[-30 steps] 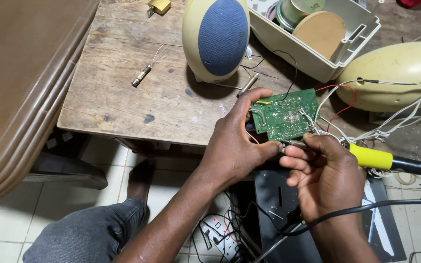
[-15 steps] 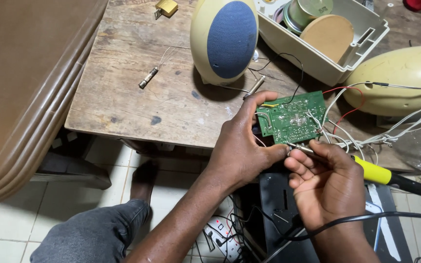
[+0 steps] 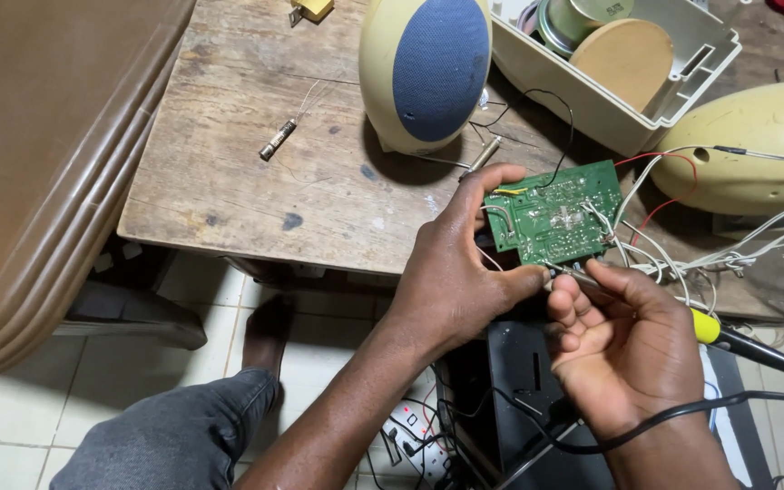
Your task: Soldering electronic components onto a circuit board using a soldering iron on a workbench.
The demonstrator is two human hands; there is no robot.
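In the head view, a green circuit board (image 3: 555, 213) is grasped by the left hand (image 3: 455, 272), thumb and fingers curled around its left edge, solder side turned up. The board is held above the near edge of the wooden table (image 3: 256, 172), at about 2 o'clock from the picture's centre. A yellow-handled soldering iron (image 3: 706, 325) is gripped by the right hand (image 3: 628, 349), fingers closed around the shaft, and its tip is laid against the board's lower edge. White and red wires (image 3: 682, 245) are seen running from the board toward 3 o'clock. At 12 o'clock an egg-shaped cream speaker (image 3: 424, 68) with a blue grille is stood upright on the table. A cream plastic tray (image 3: 537, 68) is placed at 1 o'clock, and a small cylindrical part (image 3: 278, 140) lies at 10 o'clock.
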